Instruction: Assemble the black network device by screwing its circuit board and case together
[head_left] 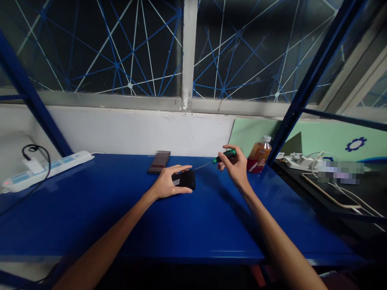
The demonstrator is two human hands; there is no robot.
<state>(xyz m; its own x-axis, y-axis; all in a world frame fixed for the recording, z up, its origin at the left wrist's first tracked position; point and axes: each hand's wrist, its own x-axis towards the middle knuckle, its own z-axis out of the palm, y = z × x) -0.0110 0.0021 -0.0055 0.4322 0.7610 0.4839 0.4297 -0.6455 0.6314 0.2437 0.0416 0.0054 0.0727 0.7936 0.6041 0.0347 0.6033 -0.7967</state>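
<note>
Your bare arms [114,236] are closest, reaching over a shiny blue table [111,218]. Your left hand [169,182] is curved like a C, with its thumb and fingers around a small black box [188,179], and it has hold of it on the table, near the middle. The box is dark and flat, with a pale patch by your palm. Your right hand [236,164] is closed around a screwdriver [225,156], which has a black and green handle and a thin metal stick. Its tip points at the box's far right corner, but you can't tell if they touch. Two tiny bits [205,183] lie just right of the box. Behind your left hand lies a dark phone [160,161]. A white power strip [49,172] sits at the left, and a bottle [259,156] with an orange-red label stands at the right. Past the table are a white wall [148,132] and dark windows [250,48] with blue and white lines.
</note>
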